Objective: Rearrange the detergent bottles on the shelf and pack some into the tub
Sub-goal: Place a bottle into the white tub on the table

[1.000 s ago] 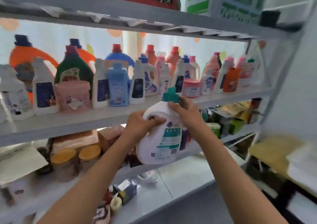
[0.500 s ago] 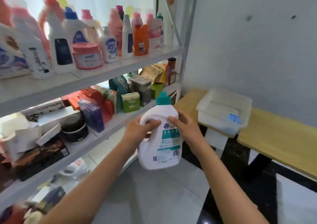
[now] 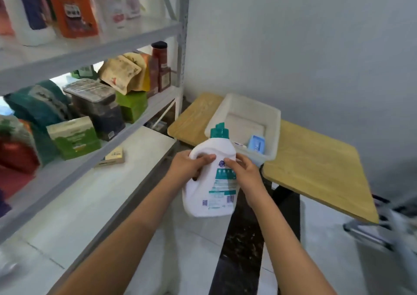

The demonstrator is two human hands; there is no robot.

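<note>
Bottle (image 3: 211, 182): white, teal cap, upright in the air, gripped between both hands.
Shelf (image 3: 94, 46): left of the grip, boxes and pouches on it.
Left hand (image 3: 189, 167): fingers curled round the bottle's handle.
Right hand (image 3: 242, 170): clasps its label side.
Tub (image 3: 269, 123): just beyond the grip, on a wooden table (image 3: 316, 166).

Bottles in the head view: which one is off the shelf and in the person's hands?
The white bottle with the teal cap, held by both hands; the orange and other bottles stand on the top shelf.
</note>
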